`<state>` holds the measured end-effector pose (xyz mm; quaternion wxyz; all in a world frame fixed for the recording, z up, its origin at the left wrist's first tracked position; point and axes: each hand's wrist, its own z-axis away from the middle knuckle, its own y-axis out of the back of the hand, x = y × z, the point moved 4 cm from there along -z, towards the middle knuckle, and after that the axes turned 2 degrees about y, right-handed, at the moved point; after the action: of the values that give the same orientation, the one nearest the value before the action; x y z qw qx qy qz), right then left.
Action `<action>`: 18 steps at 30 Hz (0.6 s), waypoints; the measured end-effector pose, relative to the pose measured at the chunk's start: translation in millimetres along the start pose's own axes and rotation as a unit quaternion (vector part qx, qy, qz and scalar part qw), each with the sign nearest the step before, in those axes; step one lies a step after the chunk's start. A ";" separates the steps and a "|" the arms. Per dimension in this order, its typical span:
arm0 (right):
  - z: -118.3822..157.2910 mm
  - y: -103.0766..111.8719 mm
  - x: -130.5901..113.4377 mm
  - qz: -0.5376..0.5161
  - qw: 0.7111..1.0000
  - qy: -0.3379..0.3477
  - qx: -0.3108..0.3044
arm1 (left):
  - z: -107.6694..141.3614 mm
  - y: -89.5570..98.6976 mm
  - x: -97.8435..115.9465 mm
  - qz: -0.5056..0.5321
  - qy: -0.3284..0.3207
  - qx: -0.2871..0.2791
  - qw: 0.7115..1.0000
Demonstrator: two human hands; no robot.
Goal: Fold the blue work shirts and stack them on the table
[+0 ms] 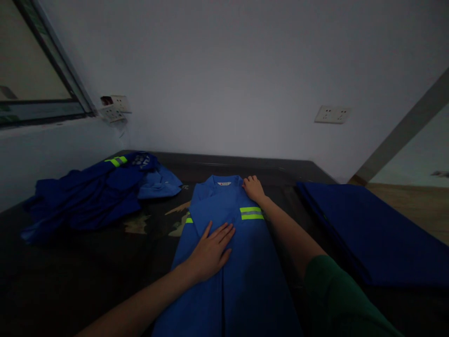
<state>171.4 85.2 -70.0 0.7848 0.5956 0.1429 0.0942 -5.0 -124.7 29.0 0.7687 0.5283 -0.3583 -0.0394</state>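
Note:
A blue work jacket with yellow-green and grey reflective stripes lies spread lengthwise before me, its sides folded in and its collar at the far end. One sleeve lies across the upper left of it. My left hand rests flat on the jacket near that sleeve, fingers stretched out. At the collar's right side is my right hand, its fingers bent over the jacket's far right shoulder edge. Whether cloth is pinched under those fingers cannot be made out.
A dark table carries everything and meets the wall at the back. To the left lies a crumpled heap of blue clothing with a reflective stripe. A folded dark blue cloth lies on the right. Wall sockets sit above the table.

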 end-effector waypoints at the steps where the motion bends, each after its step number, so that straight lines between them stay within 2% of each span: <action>1: 0.2 -2.0 2.0 0.008 1.000 0.005 -0.001 | 0.0 0.3 -0.2 0.004 0.003 -0.007 1.000; 4: -0.2 -3.1 7.9 0.021 1.000 0.014 -0.004 | -0.3 1.1 0.1 0.007 0.008 -0.018 1.000; 7: 0.5 5.4 4.5 0.026 1.000 0.012 0.009 | -0.4 1.0 0.7 -0.007 0.011 -0.020 1.000; 12: 29.0 25.1 -30.5 -0.027 0.996 -0.007 0.086 | 0.3 -1.1 1.7 -0.038 0.011 -0.011 0.999; 15: 55.6 15.9 -46.5 -0.054 0.998 -0.014 0.031 | 0.6 -2.3 1.5 -0.052 0.010 -0.001 0.999; 18: 69.8 -0.6 -42.9 -0.064 0.995 -0.039 -0.059 | 0.8 -4.5 0.8 -0.056 0.010 -0.017 0.998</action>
<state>154.4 8.0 -48.4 0.8281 0.5409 0.1443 0.0284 -3.5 -127.6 25.8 0.7775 0.5352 -0.3195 -0.0833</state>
